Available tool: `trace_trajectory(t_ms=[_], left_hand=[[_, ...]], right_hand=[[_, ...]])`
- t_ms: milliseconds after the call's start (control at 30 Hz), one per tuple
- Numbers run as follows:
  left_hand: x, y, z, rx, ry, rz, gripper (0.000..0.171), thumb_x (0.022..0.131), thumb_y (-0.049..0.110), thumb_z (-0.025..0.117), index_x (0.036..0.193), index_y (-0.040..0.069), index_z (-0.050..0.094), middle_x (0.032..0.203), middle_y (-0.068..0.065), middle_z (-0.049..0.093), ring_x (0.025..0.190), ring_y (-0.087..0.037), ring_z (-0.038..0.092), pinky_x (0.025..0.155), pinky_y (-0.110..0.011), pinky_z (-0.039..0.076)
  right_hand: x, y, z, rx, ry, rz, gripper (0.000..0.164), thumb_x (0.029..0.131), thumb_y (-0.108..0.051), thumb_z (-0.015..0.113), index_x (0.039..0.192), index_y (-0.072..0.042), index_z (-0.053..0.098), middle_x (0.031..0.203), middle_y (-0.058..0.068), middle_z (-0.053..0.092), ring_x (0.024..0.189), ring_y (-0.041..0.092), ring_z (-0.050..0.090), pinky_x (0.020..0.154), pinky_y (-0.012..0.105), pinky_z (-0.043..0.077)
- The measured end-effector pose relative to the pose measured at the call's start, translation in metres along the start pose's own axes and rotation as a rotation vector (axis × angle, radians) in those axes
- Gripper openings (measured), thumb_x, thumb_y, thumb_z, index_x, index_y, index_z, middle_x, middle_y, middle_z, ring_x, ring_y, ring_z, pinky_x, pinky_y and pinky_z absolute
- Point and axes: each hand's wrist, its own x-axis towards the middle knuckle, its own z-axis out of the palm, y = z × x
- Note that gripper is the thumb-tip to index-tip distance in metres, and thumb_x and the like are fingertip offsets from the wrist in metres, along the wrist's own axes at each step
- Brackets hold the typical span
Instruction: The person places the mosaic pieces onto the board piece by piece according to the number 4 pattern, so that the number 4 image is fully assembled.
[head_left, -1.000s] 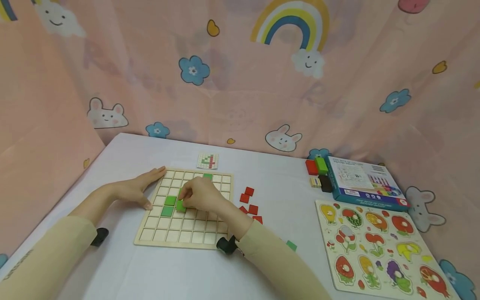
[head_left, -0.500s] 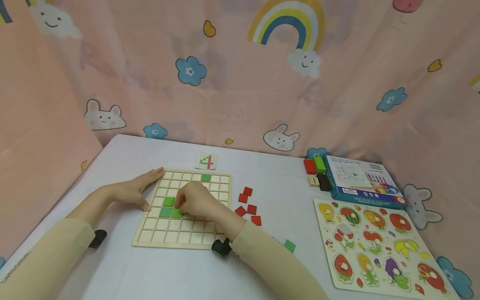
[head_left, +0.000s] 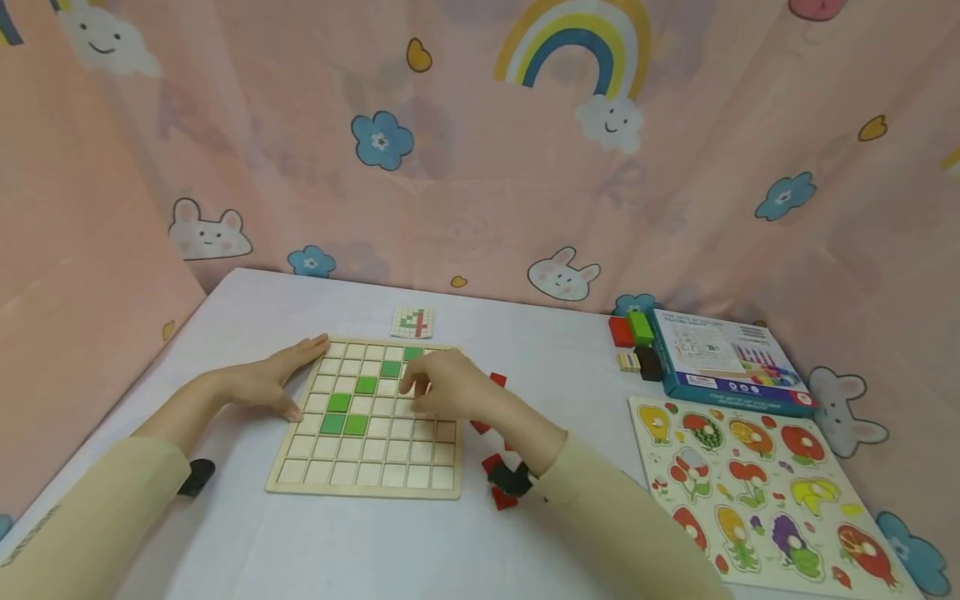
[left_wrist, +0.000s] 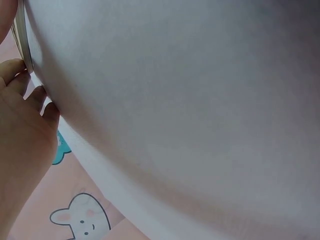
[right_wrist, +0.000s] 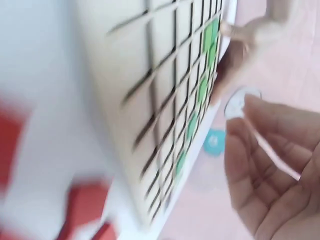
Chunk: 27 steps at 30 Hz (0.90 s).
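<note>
A wooden grid board lies flat on the white table. Several green square tiles sit in its cells, in a diagonal running up to the right plus one tile beside the lowest. My left hand rests at the board's left edge, thumb and fingers spread along it. Over the right part of the board hovers my right hand, its fingers loosely bent. In the right wrist view, its thumb and index fingertip stand close together with nothing visible between them. Behind the board lies a small pattern card with a green and red figure.
Red tiles lie right of the board, partly hidden by the right wrist and its black camera. Farther right are a fruit puzzle board, a blue-edged box and red, green and black blocks. A printed curtain hangs behind.
My right hand has let go of a green tile, now flat in its cell, and moved right and up across the board. The left hand has stayed at the edge.
</note>
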Motion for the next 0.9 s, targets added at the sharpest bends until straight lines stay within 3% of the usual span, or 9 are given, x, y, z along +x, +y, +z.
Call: trace_trajectory(t_ms=[167,333,500,667,900], left_hand=[[-0.002,0.001,-0.001,0.002,0.000,0.002,0.121,0.067,0.018,0.083,0.159,0.004,0.005,0.167,-0.023,-0.005,0.151,-0.051,-0.011,0.116,-0.074,-0.003],[-0.003,0.002,-0.002,0.009,0.004,0.002,0.121,0.067,0.019,0.083,0.159,0.003,0.006,0.166,-0.024,-0.005,0.151,-0.051,-0.010,0.116,-0.074,-0.002],[-0.002,0.002,-0.003,0.010,0.009,0.004,0.122,0.066,0.019,0.084,0.159,0.004,0.006,0.166,-0.024,-0.004,0.151,-0.051,-0.009,0.116,-0.074,-0.002],[-0.002,0.001,-0.002,0.005,0.009,0.006,0.122,0.066,0.019,0.084,0.159,0.004,0.006,0.166,-0.024,-0.004,0.151,-0.051,-0.009,0.116,-0.074,-0.002],[0.000,-0.002,0.000,-0.006,0.000,0.010,0.122,0.066,0.020,0.083,0.159,0.004,0.005,0.167,-0.022,-0.006,0.152,-0.050,-0.012,0.116,-0.074,-0.004]], right_hand=[[-0.033,0.036,-0.019,0.078,-0.082,0.025,0.021,0.087,-0.011,0.072,0.108,-0.011,0.072,0.086,-0.001,0.067,0.080,0.015,0.063,0.067,0.021,0.053],[-0.068,0.071,-0.032,0.082,-0.162,0.074,0.023,0.086,-0.011,0.073,0.109,-0.013,0.071,0.089,-0.002,0.067,0.083,0.012,0.062,0.070,0.021,0.055],[-0.105,0.100,-0.042,0.080,-0.225,0.068,0.022,0.086,-0.011,0.072,0.108,-0.016,0.070,0.094,0.001,0.070,0.086,0.012,0.062,0.076,0.020,0.054],[-0.132,0.119,-0.045,0.124,-0.305,0.076,0.024,0.083,-0.012,0.076,0.105,-0.021,0.072,0.092,0.002,0.069,0.084,0.012,0.060,0.075,0.020,0.053],[-0.148,0.131,-0.044,0.148,-0.413,0.108,0.029,0.077,-0.012,0.082,0.101,-0.026,0.072,0.093,0.001,0.064,0.088,0.012,0.056,0.074,0.019,0.049]])
